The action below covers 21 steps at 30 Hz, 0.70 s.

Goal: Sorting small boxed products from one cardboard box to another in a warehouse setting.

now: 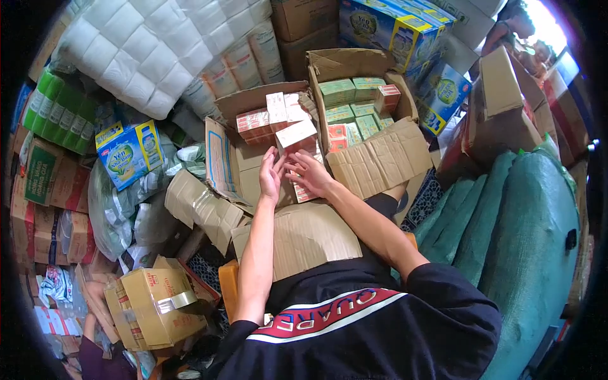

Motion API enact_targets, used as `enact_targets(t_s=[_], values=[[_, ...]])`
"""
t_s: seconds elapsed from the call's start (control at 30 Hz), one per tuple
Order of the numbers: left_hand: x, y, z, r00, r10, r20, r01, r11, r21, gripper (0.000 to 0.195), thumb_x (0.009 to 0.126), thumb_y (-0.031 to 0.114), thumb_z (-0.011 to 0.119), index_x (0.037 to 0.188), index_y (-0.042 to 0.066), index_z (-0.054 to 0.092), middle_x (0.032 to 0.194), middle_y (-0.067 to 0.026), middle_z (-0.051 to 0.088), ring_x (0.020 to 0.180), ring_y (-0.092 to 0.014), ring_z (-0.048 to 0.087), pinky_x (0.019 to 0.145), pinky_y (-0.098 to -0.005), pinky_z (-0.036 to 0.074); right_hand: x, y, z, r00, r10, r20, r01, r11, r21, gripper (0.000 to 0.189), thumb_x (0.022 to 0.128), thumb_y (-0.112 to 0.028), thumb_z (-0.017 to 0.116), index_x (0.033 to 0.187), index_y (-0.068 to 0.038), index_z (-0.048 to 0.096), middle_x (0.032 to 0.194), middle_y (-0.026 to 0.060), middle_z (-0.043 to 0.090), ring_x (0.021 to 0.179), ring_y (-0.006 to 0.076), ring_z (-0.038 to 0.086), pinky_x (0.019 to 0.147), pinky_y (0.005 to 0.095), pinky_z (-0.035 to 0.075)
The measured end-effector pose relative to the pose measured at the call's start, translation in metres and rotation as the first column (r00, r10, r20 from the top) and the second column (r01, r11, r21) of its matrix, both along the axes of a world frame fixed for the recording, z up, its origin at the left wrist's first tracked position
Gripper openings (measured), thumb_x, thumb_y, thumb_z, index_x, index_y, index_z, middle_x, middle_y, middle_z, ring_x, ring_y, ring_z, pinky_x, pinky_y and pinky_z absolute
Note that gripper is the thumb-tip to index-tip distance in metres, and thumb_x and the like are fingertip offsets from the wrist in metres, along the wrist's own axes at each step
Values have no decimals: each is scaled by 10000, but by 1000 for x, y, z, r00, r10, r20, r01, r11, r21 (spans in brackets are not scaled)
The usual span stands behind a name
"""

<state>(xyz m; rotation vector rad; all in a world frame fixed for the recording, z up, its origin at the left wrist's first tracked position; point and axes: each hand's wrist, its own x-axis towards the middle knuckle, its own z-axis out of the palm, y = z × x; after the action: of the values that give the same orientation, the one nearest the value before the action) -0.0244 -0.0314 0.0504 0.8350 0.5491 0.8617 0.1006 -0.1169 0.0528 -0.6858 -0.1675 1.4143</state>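
My left hand point(271, 176) and my right hand point(311, 175) are over an open cardboard box point(251, 173), palms partly facing, fingers apart, holding nothing. Just beyond my fingertips sits a small carton with a white top point(296, 135); whether they touch it cannot be told. Behind it in the box are red-and-white small cartons point(254, 124), with a white carton point(276, 108) on top. My right hand partly hides more red-and-white cartons point(304, 192) below it. To the right, a second open cardboard box point(380, 159) holds green small cartons point(338, 92) and some red ones point(337, 135).
White wrapped rolls point(156, 47) are piled behind on the left. Blue printed boxes point(375, 28) stand at the back. Green woven sacks point(527, 228) line the right. A taped carton point(156, 308) is at lower left, near another person's dark sleeve point(102, 358). People point(513, 28) appear upper right.
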Motion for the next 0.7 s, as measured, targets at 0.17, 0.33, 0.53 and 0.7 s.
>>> enact_targets(t_s=[0.17,0.33,0.53,0.7], values=[[-6,9,-7,970,139,-199,-133,990,42,562,956,380,497,1387,27,423,1393,-139,458,1142,-246,581,904,-348,474,3,13,-1,989,-19,-150,20,1000,10,640,952,-264,581,1452,-24,261,1498,90,315,1299,258,431,1041,446,419],[-10,9,-9,964,156,-215,-151,988,42,533,957,397,496,1351,41,471,1312,-117,519,1016,-214,621,835,-328,491,10,38,2,972,-65,-226,66,998,-1,603,949,-256,582,1423,2,314,1455,110,377,1290,246,436,1032,431,421],[-10,4,-7,952,138,-274,-122,990,76,524,964,405,479,1340,40,485,1284,-116,541,967,-199,626,816,-310,488,10,43,-18,962,-166,-218,163,986,-32,229,902,-187,632,1085,-106,521,1136,34,563,1097,194,540,921,436,468],[3,1,-7,945,89,-314,-58,993,107,524,971,424,455,1329,42,485,1247,-113,562,958,-185,625,813,-306,485,31,38,-24,977,-150,-151,151,989,-3,137,922,-160,603,1031,-96,551,1068,37,574,1067,183,550,959,436,474]])
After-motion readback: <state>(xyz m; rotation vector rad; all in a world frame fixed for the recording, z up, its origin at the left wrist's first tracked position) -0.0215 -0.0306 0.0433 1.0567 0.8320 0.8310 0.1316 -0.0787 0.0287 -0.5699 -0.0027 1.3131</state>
